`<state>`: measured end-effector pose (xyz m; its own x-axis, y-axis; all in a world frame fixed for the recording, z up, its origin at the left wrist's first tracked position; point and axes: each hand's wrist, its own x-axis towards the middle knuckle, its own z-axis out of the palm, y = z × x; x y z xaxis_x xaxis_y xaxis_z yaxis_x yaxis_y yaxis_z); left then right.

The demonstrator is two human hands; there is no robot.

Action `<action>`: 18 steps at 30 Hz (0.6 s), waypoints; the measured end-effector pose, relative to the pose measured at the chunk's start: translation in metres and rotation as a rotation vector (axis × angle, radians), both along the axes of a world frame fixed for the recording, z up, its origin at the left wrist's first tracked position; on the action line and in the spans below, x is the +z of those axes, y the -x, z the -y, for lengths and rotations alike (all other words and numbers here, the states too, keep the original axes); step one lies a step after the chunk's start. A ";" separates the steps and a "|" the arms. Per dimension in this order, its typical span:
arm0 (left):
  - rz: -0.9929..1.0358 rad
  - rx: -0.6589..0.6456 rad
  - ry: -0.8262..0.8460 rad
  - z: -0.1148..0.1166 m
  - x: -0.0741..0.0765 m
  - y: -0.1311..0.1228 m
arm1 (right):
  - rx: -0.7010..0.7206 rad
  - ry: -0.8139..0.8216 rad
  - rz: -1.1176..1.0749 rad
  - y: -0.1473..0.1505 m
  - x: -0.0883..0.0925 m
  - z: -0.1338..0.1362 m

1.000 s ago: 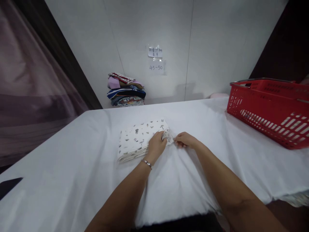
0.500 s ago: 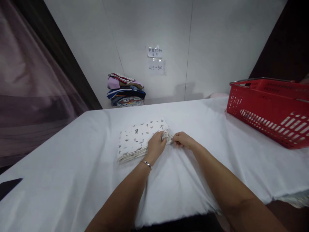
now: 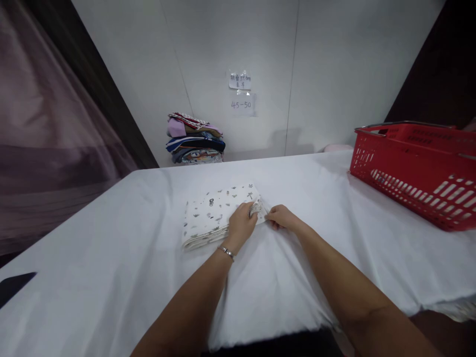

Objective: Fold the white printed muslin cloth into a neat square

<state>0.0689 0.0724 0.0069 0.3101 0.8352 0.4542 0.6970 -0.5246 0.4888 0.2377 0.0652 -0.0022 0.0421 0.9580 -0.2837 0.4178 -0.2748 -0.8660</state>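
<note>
A folded white cloth (image 3: 208,214) with small printed plants and animals lies on the white-covered table, its stacked layers showing along the near edge. My left hand (image 3: 241,221), with a bracelet at the wrist, grips the cloth's near right corner, thumb and fingers closed around the layers. Just to the right, my right hand (image 3: 280,217) pinches the tip of a bottom layer that sticks out past the others. Part of that corner is hidden behind my left fingers.
A red plastic basket (image 3: 412,173) stands at the table's right side. Behind the far edge is a pile of folded fabrics (image 3: 195,141) against the wall. Paper signs (image 3: 241,105) hang above. The white table cover (image 3: 111,258) is wrinkled; a dark flat object (image 3: 17,285) lies at left.
The bottom layer's corner now shows stretched out flatter toward my right hand. My left hand keeps its hold on the stack, and the cloth stays in place.
</note>
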 end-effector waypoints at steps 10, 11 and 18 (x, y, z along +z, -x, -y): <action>0.006 0.004 -0.015 0.001 -0.001 -0.001 | 0.037 -0.046 0.195 0.003 -0.007 -0.007; 0.006 0.006 -0.013 0.001 -0.001 -0.002 | 0.043 -0.050 0.191 0.003 -0.007 -0.006; 0.009 0.034 -0.016 0.002 0.001 -0.003 | 0.048 -0.082 0.171 0.007 0.000 -0.001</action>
<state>0.0720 0.0708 0.0075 0.2779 0.8376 0.4702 0.7100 -0.5088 0.4868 0.2304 0.0658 -0.0019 0.0364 0.9797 -0.1974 0.5715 -0.1824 -0.8001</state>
